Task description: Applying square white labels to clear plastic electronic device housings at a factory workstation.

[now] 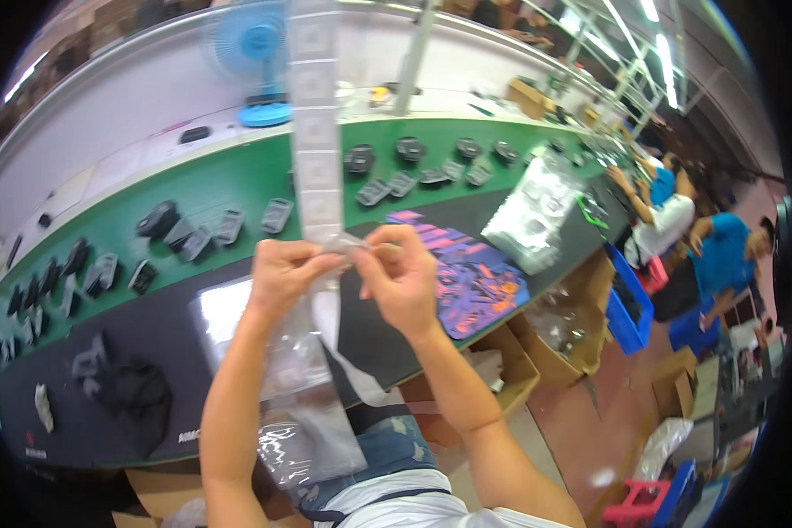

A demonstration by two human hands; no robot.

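Observation:
A long pale strip of square labels [317, 132] runs from the top of the picture down to my hands. My left hand [283, 275] pinches its lower end between thumb and fingers. Close beside it my right hand [401, 275] is also closed, pinching a small greyish piece at the strip's end. Below the hands, a narrow white ribbon [348, 365] of the strip curls down toward my lap. Clear plastic bags [312, 422] lie under my forearms, over the bench edge and my lap. The fingertips partly hide what they pinch.
Black devices and grey packs [229, 227] line the green bench strip [106, 231]. A colourful mat [466, 277] and clear bags [537, 211] lie to the right, black cloth [136, 396] to the left. Cardboard boxes [581, 317] stand below. A blue fan [260, 53] stands behind; several people work at right.

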